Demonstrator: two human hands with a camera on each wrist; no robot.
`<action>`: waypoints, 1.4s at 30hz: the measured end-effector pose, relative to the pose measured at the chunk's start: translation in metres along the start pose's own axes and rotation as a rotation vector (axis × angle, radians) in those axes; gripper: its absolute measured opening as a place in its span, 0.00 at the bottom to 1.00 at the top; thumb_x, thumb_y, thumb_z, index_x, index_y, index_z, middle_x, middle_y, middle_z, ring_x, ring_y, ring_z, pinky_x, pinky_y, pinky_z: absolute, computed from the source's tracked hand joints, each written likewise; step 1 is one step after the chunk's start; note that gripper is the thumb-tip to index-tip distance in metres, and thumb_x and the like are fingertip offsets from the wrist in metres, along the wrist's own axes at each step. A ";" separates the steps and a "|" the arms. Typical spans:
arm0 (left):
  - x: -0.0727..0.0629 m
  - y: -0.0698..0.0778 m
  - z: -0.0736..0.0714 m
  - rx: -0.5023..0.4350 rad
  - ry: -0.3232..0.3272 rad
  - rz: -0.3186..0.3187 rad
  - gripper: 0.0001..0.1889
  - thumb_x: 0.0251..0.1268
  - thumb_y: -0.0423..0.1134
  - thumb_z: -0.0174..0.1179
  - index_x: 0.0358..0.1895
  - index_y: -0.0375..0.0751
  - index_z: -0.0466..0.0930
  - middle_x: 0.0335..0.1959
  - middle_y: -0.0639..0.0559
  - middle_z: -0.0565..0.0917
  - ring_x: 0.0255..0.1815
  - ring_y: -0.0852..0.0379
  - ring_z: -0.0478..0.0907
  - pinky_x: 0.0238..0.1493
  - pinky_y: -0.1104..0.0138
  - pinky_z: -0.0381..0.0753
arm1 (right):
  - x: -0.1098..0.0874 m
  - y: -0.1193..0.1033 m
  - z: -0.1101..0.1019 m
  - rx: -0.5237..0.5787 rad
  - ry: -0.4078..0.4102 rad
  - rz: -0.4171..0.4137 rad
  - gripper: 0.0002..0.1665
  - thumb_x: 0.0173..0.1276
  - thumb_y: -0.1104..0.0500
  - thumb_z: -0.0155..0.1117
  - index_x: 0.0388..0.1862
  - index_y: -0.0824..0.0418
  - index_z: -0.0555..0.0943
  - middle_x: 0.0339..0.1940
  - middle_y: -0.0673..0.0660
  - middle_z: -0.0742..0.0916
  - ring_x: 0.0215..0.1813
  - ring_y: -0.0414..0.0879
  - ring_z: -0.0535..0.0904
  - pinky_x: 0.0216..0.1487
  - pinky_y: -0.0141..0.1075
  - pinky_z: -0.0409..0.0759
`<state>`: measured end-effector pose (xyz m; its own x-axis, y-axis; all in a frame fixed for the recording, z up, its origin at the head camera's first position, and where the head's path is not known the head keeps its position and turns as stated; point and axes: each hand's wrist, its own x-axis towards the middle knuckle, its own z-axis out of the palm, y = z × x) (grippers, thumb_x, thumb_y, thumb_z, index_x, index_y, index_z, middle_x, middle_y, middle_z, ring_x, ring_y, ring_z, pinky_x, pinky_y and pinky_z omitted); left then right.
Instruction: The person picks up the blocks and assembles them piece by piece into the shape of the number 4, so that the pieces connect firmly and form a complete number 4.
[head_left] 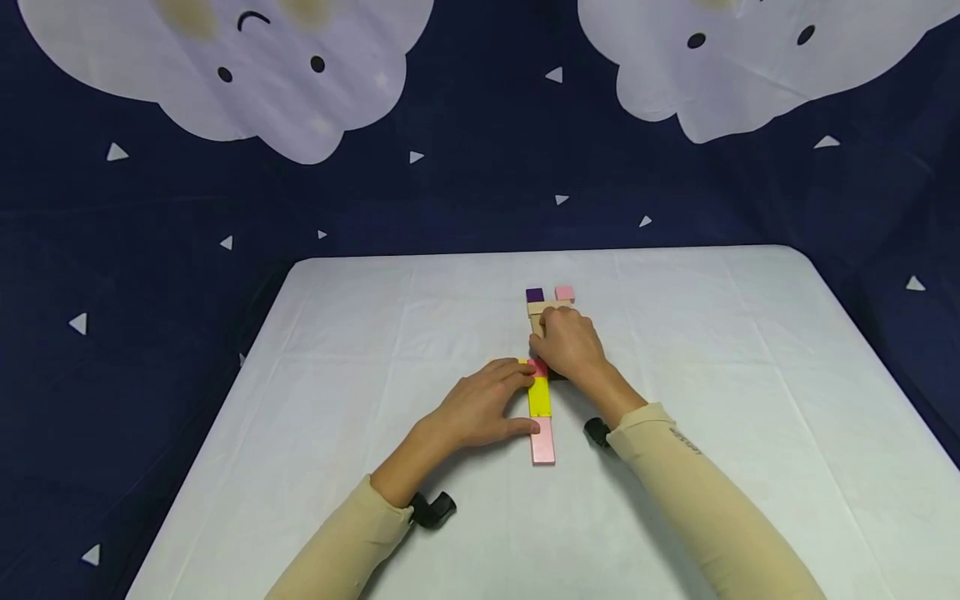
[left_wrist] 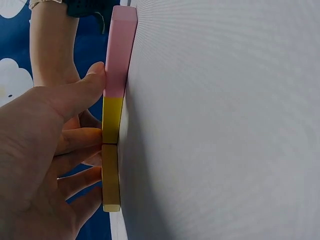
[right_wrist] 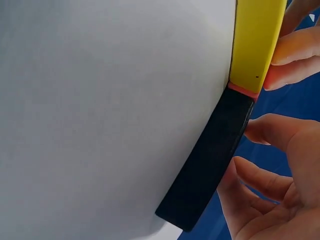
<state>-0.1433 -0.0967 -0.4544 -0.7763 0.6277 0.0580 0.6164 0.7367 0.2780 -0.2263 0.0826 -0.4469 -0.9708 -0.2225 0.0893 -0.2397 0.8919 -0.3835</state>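
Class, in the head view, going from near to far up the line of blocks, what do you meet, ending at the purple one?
Near pink block, yellow block, red block, half-hidden tan block, tan crosspiece, purple block.

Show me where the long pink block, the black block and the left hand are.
Long pink block (head_left: pixel 543 447): head view, top face, near end.
Black block (right_wrist: pixel 205 160): right wrist view, middle of its broad visible face.
Left hand (head_left: pixel 480 406): head view, back of the hand.

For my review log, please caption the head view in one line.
Left hand and right hand at a line of coloured blocks on a white table, dark cloud-print backdrop behind.
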 end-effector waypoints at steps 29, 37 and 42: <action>0.000 0.000 -0.001 -0.008 -0.013 -0.010 0.36 0.54 0.66 0.62 0.61 0.47 0.76 0.67 0.58 0.69 0.70 0.58 0.59 0.56 0.55 0.74 | -0.006 -0.009 0.004 0.023 -0.010 0.005 0.15 0.61 0.52 0.64 0.37 0.63 0.79 0.26 0.56 0.79 0.27 0.51 0.76 0.27 0.39 0.74; 0.000 0.000 -0.001 -0.013 -0.016 -0.017 0.36 0.54 0.66 0.63 0.61 0.47 0.75 0.67 0.58 0.68 0.70 0.59 0.58 0.55 0.53 0.74 | -0.007 -0.008 0.004 0.030 -0.023 0.000 0.14 0.61 0.52 0.65 0.34 0.62 0.79 0.22 0.55 0.78 0.25 0.51 0.75 0.25 0.38 0.72; 0.000 0.000 -0.001 -0.011 -0.014 -0.018 0.36 0.54 0.66 0.62 0.61 0.47 0.75 0.67 0.58 0.68 0.70 0.59 0.58 0.55 0.53 0.74 | -0.008 -0.007 0.004 0.045 -0.022 -0.006 0.17 0.61 0.51 0.66 0.38 0.64 0.81 0.24 0.55 0.78 0.27 0.51 0.75 0.27 0.38 0.72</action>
<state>-0.1434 -0.0970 -0.4534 -0.7851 0.6181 0.0394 0.6011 0.7450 0.2893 -0.2166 0.0770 -0.4486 -0.9690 -0.2364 0.0717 -0.2442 0.8721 -0.4240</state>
